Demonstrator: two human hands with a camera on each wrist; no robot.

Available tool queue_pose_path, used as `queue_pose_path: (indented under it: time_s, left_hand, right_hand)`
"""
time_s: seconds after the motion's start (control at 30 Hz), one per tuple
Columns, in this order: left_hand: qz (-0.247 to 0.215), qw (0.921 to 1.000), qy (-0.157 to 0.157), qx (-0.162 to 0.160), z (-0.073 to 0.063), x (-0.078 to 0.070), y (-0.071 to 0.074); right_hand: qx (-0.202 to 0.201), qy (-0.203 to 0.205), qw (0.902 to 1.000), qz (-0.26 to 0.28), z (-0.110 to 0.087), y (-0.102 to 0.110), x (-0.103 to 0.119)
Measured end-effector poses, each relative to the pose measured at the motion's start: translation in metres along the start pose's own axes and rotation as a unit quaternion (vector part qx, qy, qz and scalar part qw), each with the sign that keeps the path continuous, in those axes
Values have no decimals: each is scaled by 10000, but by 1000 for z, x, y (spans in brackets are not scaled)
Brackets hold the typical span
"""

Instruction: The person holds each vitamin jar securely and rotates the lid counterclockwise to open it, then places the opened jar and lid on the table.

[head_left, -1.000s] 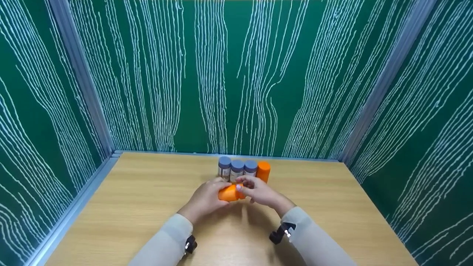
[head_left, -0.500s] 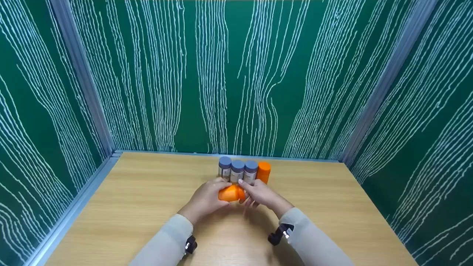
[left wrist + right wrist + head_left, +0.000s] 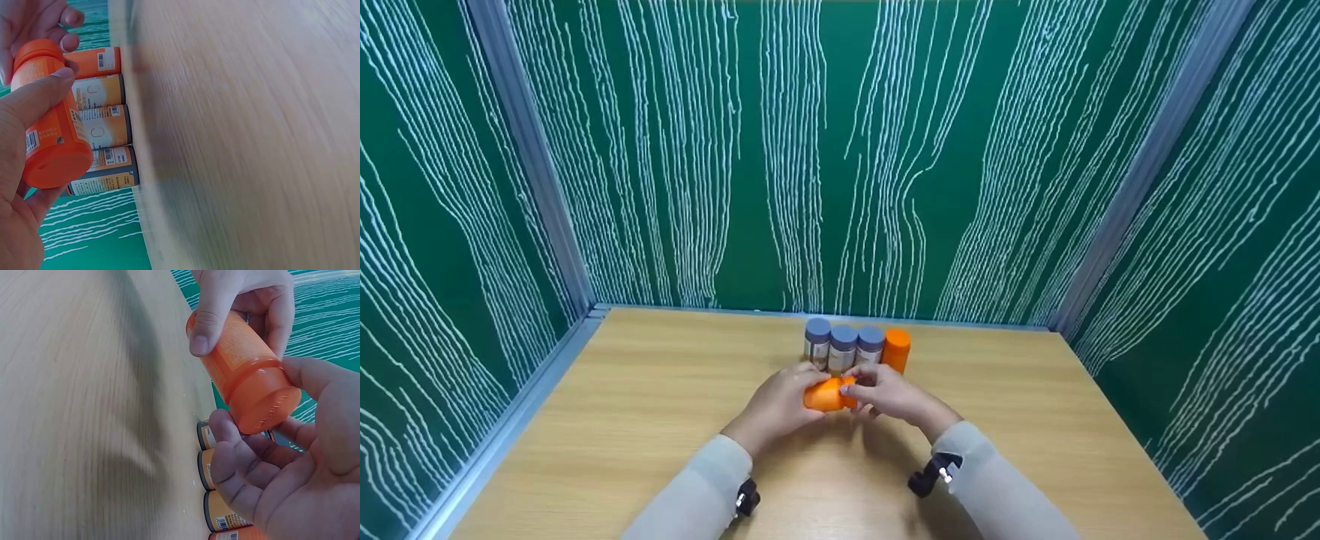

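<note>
An orange plastic bottle (image 3: 233, 346) is held tilted above the table in my left hand (image 3: 780, 400), thumb on one side of its body and fingers on the other. Its ribbed orange cap (image 3: 264, 399) points toward my right hand (image 3: 891, 391). In the right wrist view, the thumb and fingertips of that hand (image 3: 315, 439) pinch the cap's rim. The left wrist view shows the bottle's base and a barcode label. Just behind the hands stand several bottles in a row: three with grey lids (image 3: 844, 337) and one plain orange bottle (image 3: 895, 351) at the right end.
The wooden table (image 3: 675, 420) spreads out around the hands. Green panels (image 3: 750, 210) with white wavy lines enclose it at the back and sides, joined by metal posts (image 3: 1140, 165). The bottle row stands near the back edge.
My right thumb moved up over the cap half a second ago and is now back down on its near side, fingers regripping. The left hand and bottle have barely moved.
</note>
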State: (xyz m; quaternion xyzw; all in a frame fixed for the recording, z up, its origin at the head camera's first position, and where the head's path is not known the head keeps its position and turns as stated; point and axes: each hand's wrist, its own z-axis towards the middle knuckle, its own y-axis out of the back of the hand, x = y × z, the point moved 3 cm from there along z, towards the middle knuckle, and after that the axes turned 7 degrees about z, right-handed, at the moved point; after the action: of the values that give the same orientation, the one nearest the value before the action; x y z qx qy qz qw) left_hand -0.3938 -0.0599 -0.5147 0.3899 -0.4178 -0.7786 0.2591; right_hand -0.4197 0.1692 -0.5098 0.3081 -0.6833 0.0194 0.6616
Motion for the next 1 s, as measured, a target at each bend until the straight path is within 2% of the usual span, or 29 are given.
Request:
queue_pose_path:
  time_s: [0.13,0.3,0.43,0.6,0.73,1.0]
  left_hand:
    - [-28,9999,56,79,0,-1,0]
    - [43,9999,35,113,1,-1,-1]
    - [9,9999,82,92,0,-1,-1]
    - [-32,9999,96,62,1,-3,-1]
    - [-5,10000,75,65,1,-3,-1]
    - [-118,9999,79,43,0,-3,1]
  right_hand:
    - [33,233,9995,-186,-1,2,1]
    - [73,563,9983,-164,-1,3,2]
    - [45,610,9981,-100,-1,1,2]
    - [-285,257,9993,25,0,0,0]
    - [-524,-186,9984,131,2,-1,-2]
    - [-454,-466,9979,-7,0,-2,-2]
